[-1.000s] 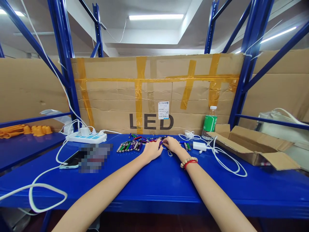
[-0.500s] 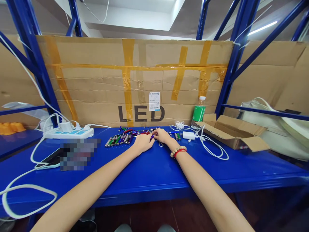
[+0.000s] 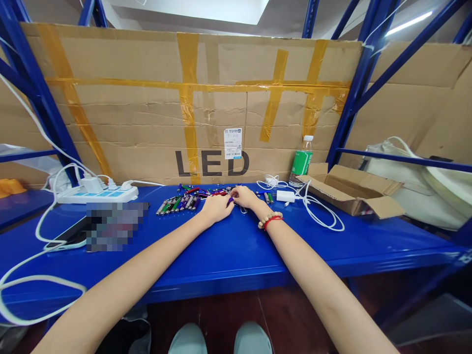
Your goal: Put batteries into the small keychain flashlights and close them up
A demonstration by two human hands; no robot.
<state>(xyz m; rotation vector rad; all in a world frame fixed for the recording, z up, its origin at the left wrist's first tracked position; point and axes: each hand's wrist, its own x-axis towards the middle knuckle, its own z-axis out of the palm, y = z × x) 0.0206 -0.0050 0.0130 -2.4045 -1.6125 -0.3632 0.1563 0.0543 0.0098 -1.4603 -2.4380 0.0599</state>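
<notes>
My left hand (image 3: 217, 208) is closed around a small purple metallic cylinder (image 3: 230, 200), like a mini torch, whose end shows at the fingertips. Close against it, my right hand (image 3: 245, 197) is bent into a pinch at the same spot; what lies between its fingertips is too small to make out. A thin light loop (image 3: 243, 210) shows just below the right hand. Left of my hands lies a row of small metallic cylinders (image 3: 179, 204) in silver, green and purple. Behind the hands is a loose heap of similar pieces, red ones (image 3: 219, 193) among them, partly hidden.
On the blue table (image 3: 221, 255), a power strip (image 3: 99, 193) and a phone (image 3: 70, 232) lie left. To the right are a white adapter (image 3: 285, 196) with cables, a green-labelled bottle (image 3: 301, 162) and an open cardboard box (image 3: 356, 189). Tall cardboard (image 3: 147, 118) stands behind.
The view has tipped down slightly, so the table sits higher and more of my shoes shows. Both hands stay together at the same place, with little change in the fingers.
</notes>
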